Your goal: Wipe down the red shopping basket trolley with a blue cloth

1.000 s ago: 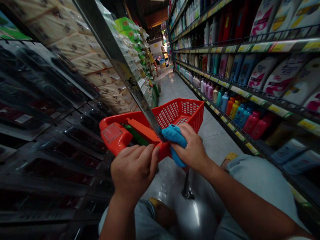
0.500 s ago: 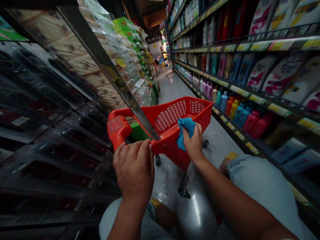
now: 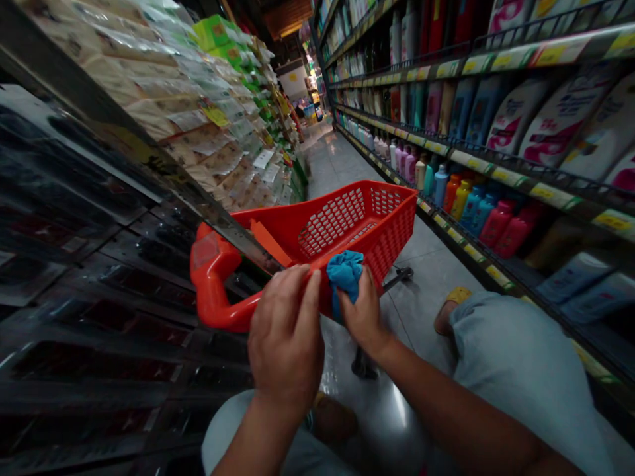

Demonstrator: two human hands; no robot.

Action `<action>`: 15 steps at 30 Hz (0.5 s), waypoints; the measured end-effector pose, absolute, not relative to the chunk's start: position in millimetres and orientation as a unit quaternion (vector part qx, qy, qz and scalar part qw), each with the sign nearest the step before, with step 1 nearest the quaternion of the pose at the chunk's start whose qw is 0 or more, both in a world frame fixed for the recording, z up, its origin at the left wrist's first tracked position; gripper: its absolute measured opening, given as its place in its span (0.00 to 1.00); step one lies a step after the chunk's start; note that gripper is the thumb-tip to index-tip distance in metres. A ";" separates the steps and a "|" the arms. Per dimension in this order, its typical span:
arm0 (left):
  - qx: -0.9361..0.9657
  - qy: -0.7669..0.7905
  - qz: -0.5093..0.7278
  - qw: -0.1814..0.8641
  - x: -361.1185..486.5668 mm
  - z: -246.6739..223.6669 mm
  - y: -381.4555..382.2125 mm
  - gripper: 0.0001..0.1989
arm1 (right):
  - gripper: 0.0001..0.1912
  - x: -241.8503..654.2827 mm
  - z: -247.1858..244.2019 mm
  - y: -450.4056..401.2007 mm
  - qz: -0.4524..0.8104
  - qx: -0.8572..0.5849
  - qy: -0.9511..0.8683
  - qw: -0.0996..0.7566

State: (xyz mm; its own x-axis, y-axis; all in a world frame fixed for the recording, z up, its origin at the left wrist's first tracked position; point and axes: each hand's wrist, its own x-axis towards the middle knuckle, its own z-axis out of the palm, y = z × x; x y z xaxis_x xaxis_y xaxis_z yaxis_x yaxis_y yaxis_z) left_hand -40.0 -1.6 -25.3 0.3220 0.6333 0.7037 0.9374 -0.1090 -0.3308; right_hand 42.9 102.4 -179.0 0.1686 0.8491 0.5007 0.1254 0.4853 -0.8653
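Note:
A red plastic shopping cart [image 3: 347, 225] stands before me, with perforated basket walls and a thick curved handle [image 3: 218, 311] at its near left end. My left hand [image 3: 288, 337] rests with its fingers bent over the cart's near edge, beside the handle; its thumb side faces the cloth. A crumpled blue cloth [image 3: 346, 270] is pinched in my right hand [image 3: 364, 311] and pressed on the rim of the basket's near side. The two hands are close together but apart. An orange flap [image 3: 270, 243] shows inside the basket.
A worn metal post [image 3: 149, 158] slants across the left, ending near the cart handle. Stacked tissue packs [image 3: 173, 99] and dark packaged goods line the left. Shelves of bottles [image 3: 496, 221] run along the right. My bent knees flank the tiled floor [image 3: 332, 158].
The cloth in my right hand has moved left and nearer along the rim. My left hand has shifted right, off the handle's bend. The cart has turned slightly, and the view has shifted.

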 end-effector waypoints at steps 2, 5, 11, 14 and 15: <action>-0.753 -0.550 -0.095 0.348 -29.1 -23.6 15.5 0.22 | 0.22 42.6 -184.7 102.5 0.270 -0.418 -0.597 0.629; -0.721 -0.637 0.080 0.261 -16.1 -15.1 47.5 0.23 | 0.21 41.8 -190.6 106.5 0.247 -0.486 -0.569 0.616; -0.690 -0.684 0.162 0.174 -25.6 2.1 84.0 0.19 | 0.29 24.5 -175.5 89.5 0.270 -0.437 -0.688 0.513; -0.700 -0.671 0.167 0.175 -40.0 4.1 87.4 0.18 | 0.29 28.4 -174.1 106.3 0.267 -0.447 -0.685 0.509; -0.701 -0.670 0.169 0.176 -43.8 3.8 87.8 0.19 | 0.27 31.3 -176.1 115.7 0.264 -0.483 -0.646 0.529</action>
State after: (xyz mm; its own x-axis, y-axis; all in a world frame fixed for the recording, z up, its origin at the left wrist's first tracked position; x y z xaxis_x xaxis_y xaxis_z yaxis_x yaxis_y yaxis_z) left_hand -43.8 87.8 3.8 0.0451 0.9990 -0.0014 0.8799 -0.0404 -0.4735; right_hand 31.3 115.7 -176.1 0.0263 0.9036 0.4276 0.3445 0.3933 -0.8524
